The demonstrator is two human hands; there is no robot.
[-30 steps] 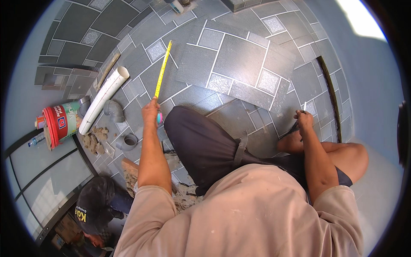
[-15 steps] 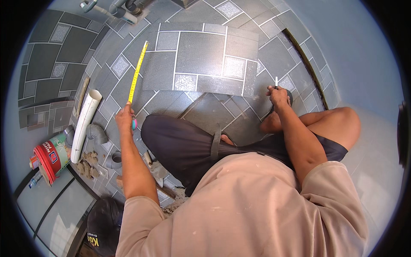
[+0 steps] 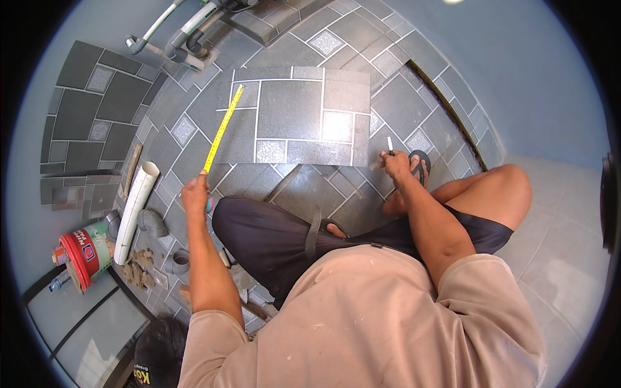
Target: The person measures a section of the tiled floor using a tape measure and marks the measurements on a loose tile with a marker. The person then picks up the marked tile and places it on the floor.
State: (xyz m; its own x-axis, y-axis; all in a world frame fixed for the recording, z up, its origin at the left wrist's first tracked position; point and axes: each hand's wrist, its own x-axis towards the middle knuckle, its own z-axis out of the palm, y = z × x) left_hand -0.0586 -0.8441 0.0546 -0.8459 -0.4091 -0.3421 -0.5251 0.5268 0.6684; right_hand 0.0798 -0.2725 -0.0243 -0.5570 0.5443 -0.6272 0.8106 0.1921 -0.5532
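Broadly, a floor of grey stone-look tiles with pale joint lines spreads around the person, who sits on it with legs folded. On it, in front of the knees, lies a loose rectangular grey tile with white lines and speckled square insets (one inset shines brightly with glare). A long white plastic pipe rests at the left, near a red-and-green round bucket; a grey plastic elbow fitting lies just beside the pipe. At the lower left shows another person's black fabric cap.

The left hand is closed around the case of a tape measure with a yellow metal blade; most of the case is hidden, with only a teal and pink edge visible. The blade slants upward over the loose tile's left part, its end near the upper left corner; whether it touches the surface, I cannot tell. Near the tile's lower right corner, the right hand pinches a slim black-and-white marker between its fingers, white end upward, with a dark rubber sandal just beside the hand.
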